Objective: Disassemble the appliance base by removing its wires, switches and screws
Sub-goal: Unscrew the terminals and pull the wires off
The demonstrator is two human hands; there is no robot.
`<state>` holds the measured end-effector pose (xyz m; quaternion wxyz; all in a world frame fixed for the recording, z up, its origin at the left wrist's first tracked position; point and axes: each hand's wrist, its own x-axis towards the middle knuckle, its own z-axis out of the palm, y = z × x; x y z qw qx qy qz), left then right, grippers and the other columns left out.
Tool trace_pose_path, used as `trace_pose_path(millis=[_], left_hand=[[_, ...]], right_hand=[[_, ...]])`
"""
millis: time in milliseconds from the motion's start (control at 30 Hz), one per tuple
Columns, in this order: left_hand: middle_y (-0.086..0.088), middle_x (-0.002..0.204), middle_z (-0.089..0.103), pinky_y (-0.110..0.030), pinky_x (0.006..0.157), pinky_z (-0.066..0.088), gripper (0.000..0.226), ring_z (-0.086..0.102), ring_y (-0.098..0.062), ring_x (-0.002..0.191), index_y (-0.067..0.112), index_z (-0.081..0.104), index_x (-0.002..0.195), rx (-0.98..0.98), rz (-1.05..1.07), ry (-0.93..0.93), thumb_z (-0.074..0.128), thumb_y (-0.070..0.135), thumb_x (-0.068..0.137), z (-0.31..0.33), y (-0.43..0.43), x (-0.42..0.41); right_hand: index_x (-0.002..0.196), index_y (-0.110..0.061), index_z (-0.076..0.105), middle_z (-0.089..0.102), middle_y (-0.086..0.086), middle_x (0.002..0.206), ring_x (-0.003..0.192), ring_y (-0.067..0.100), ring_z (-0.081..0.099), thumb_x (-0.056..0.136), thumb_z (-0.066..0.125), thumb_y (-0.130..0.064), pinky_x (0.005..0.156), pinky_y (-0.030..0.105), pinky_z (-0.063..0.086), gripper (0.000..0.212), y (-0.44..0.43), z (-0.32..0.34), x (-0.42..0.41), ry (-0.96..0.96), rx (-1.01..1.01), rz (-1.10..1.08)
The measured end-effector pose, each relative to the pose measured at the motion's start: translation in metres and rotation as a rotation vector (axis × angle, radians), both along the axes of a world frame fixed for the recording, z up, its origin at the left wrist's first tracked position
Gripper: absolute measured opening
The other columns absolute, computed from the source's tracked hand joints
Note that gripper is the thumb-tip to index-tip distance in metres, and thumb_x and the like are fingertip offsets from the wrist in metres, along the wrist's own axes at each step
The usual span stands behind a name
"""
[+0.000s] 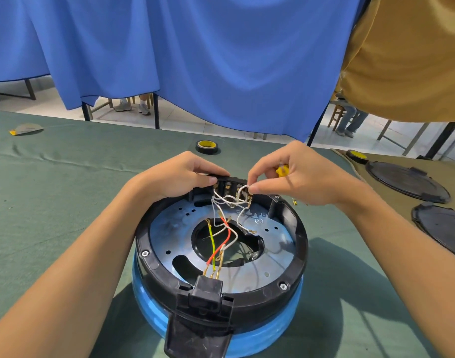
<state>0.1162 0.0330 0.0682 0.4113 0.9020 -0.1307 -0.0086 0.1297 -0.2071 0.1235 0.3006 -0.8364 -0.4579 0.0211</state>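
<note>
Left hand [180, 177]: fingers grip the switch block [230, 186] by its end.
Right hand [296, 180]: fingers pinch a white wire [243, 188]; yellow tool [282, 171] tucked behind them.
Appliance base [297, 228]: on the bench [66, 189], just beneath the fingers.

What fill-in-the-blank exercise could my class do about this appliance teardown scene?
1. The right hand pinches a ____ wire at the switch block, which the left hand grips.
2. The right hand also holds a ____-handled tool.
3. The appliance base has a ____ outer shell.
4. The tape roll lies on the ____ cloth.

Missing words: white; yellow; blue; green.
</note>
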Motion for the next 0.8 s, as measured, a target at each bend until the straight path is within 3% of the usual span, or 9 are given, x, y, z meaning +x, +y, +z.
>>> trace_pose_path(millis=[133,233,367,500,600,667,800], left_hand=[[0.02,0.104,0.072,-0.029,0.099,0.046,0.031,0.065,0.001,0.1,0.04,0.069,0.112,-0.003,0.004,0.002,0.057,0.015,0.097,0.0,0.0,0.0],[0.021,0.105,0.072,-0.027,0.1,0.044,0.034,0.064,0.004,0.101,0.046,0.068,0.105,-0.013,0.008,-0.002,0.057,0.015,0.097,0.0,0.0,-0.002],[0.021,0.107,0.071,-0.025,0.101,0.043,0.034,0.063,0.005,0.104,0.045,0.069,0.107,-0.01,0.01,0.008,0.057,0.015,0.097,0.002,-0.001,-0.003],[0.021,0.109,0.07,-0.023,0.1,0.042,0.032,0.062,0.007,0.104,0.041,0.069,0.11,-0.002,0.015,0.011,0.057,0.015,0.097,0.003,-0.002,-0.004],[0.023,0.108,0.07,-0.022,0.101,0.041,0.032,0.061,0.007,0.104,0.041,0.069,0.109,0.002,0.02,-0.001,0.057,0.015,0.097,0.004,-0.004,-0.005],[0.025,0.107,0.07,-0.022,0.101,0.041,0.03,0.061,0.007,0.104,0.039,0.07,0.11,0.004,0.029,-0.003,0.058,0.015,0.097,0.004,-0.004,-0.005],[0.027,0.107,0.069,-0.021,0.101,0.041,0.029,0.061,0.009,0.103,0.037,0.071,0.111,-0.003,0.034,0.002,0.058,0.015,0.097,0.003,-0.004,-0.004]], right_hand=[[0.077,-0.024,0.077,0.043,0.006,0.053,0.049,0.017,0.035,0.079,0.076,-0.029,0.047,0.02,0.026,0.006,-0.022,-0.009,-0.002,0.1,0.125,0.0],[0.076,-0.025,0.077,0.042,0.016,0.054,0.052,0.032,0.032,0.073,0.078,-0.036,0.048,0.029,0.024,0.011,-0.042,-0.003,-0.003,0.187,0.05,0.069],[0.078,-0.026,0.077,0.045,0.009,0.054,0.05,0.019,0.038,0.071,0.08,-0.038,0.048,0.025,0.03,0.014,-0.061,0.012,-0.002,0.188,-0.043,0.078],[0.073,-0.022,0.076,0.046,0.003,0.056,0.054,0.011,0.039,0.07,0.081,-0.033,0.048,0.014,0.031,0.013,-0.071,0.013,0.011,0.115,0.147,-0.193],[0.072,-0.014,0.073,0.053,-0.004,0.055,0.053,0.006,0.045,0.077,0.079,-0.019,0.054,0.017,0.035,0.009,-0.077,-0.008,0.033,0.179,0.253,-0.469],[0.07,-0.013,0.072,0.06,-0.01,0.056,0.054,0.002,0.047,0.078,0.076,-0.013,0.058,0.024,0.036,0.009,-0.082,-0.029,0.048,0.186,0.257,-0.653],[0.068,-0.012,0.072,0.061,0.002,0.066,0.061,0.015,0.047,0.079,0.074,-0.014,0.055,0.028,0.037,0.011,-0.091,-0.07,0.077,0.243,0.165,-0.905]])
